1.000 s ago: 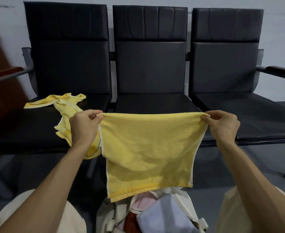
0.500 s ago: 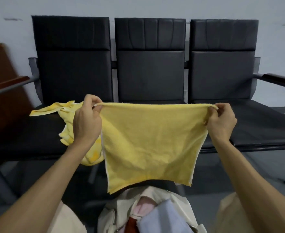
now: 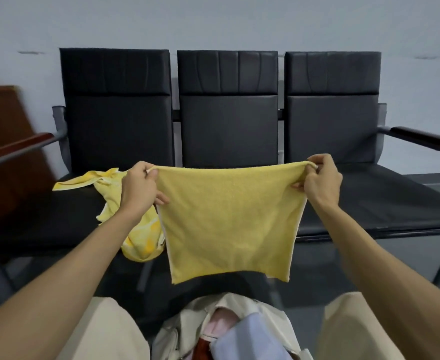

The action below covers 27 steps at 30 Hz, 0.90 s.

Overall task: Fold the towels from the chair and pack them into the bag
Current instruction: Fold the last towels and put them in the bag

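Held towel: a yellow towel [image 3: 229,219] is held up in the air and spread flat. It hangs by its top edge in front of the middle seat's front edge, above the bag, and touches neither.
Left hand: the left hand [image 3: 138,188] is closed on the towel's top left corner, which is pinched between thumb and curled fingers.
Right hand: the right hand [image 3: 320,183] is closed the same way on the top right corner.
Reason for the hold: the top edge is drawn taut between the hands, probably so that the cloth hangs straight and its sides can be matched for a fold.
Second towel: another yellow towel [image 3: 141,240] is left crumpled on the left seat, with one end spilling over that seat's front edge. It is partly hidden by the left forearm and is judged not yet folded.
Bag: a cream bag [image 3: 187,320] stands open low between the knees. A pale blue cloth [image 3: 250,341] and a pink cloth [image 3: 221,320] are packed inside. Its place under the hands is judged to keep the drop short.
Bench: the bench [image 3: 385,203], three black seats, is set against a pale wall.
Step in hand: folding is judged under way — packing of this towel is not yet begun.
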{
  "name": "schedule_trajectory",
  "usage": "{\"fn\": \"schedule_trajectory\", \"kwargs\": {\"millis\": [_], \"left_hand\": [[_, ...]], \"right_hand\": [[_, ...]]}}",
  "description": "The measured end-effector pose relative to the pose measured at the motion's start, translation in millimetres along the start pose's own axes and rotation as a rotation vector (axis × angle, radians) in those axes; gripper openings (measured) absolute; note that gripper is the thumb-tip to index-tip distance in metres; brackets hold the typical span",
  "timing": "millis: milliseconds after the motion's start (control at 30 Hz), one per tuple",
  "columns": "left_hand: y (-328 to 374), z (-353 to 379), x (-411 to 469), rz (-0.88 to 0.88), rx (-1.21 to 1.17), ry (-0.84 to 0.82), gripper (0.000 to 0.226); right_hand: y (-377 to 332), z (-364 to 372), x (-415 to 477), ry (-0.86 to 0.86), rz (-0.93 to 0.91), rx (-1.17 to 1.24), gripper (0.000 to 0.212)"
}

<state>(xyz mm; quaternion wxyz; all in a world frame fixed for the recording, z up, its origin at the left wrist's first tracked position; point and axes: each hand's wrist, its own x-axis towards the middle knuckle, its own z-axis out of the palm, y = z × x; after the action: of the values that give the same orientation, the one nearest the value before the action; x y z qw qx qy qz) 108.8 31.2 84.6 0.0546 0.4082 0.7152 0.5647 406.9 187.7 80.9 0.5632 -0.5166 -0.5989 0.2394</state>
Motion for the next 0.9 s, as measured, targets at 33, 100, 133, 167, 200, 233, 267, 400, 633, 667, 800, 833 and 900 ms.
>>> {"fn": "schedule_trajectory", "kwargs": {"millis": [33,100,133,167,200,233,267,400,633,667,800,833,900], "left_hand": [[-2.4,2.8,4.1,-0.044,-0.031,-0.014,0.015],[-8.2,8.6,15.5,-0.103,-0.058,-0.029,0.015],[-11.3,12.3,22.3,-0.127,-0.068,-0.033,0.015],[-14.1,16.3,30.1,-0.15,-0.078,-0.034,0.015],[-17.0,20.8,38.7,-0.17,-0.084,-0.035,0.016],[-19.3,25.7,46.9,-0.187,-0.087,-0.036,0.016],[-21.0,31.3,56.3,-0.201,-0.093,-0.038,0.016],[-26.3,53.1,95.9,-0.264,-0.18,-0.051,0.017],[-46.8,89.5,147.7,-0.116,-0.181,-0.008,0.017],[-49.7,92.9,148.0,-0.095,-0.158,0.0,0.017],[-73.2,103.7,122.9,-0.087,-0.083,-0.114,0.019],[-81.4,104.6,112.6,-0.099,-0.056,-0.153,0.018],[-96.4,105.2,94.0,-0.109,-0.012,-0.182,0.019]], "right_hand": [[1.2,3.3,6.1,-0.023,-0.011,-0.064,0.02],[4.2,12.0,18.0,-0.053,-0.037,-0.186,0.029],[6.2,16.4,23.7,-0.064,-0.041,-0.232,0.032],[7.8,21.3,29.1,-0.081,-0.04,-0.275,0.035],[9.1,26.7,34.8,-0.103,-0.037,-0.315,0.037],[9.3,31.8,39.8,-0.125,-0.035,-0.349,0.039],[9.6,37.4,46.0,-0.141,-0.036,-0.372,0.039],[12.3,63.5,74.3,-0.151,-0.085,-0.41,0.03],[23.5,107.4,116.3,-0.206,-0.248,-0.27,0.024],[26.7,109.3,116.0,-0.192,-0.245,-0.23,0.024],[58.8,106.1,98.9,-0.255,-0.178,-0.303,0.025],[69.6,104.0,92.4,-0.276,-0.156,-0.335,0.026],[89.5,98.8,79.8,-0.296,-0.111,-0.356,0.026]]}}
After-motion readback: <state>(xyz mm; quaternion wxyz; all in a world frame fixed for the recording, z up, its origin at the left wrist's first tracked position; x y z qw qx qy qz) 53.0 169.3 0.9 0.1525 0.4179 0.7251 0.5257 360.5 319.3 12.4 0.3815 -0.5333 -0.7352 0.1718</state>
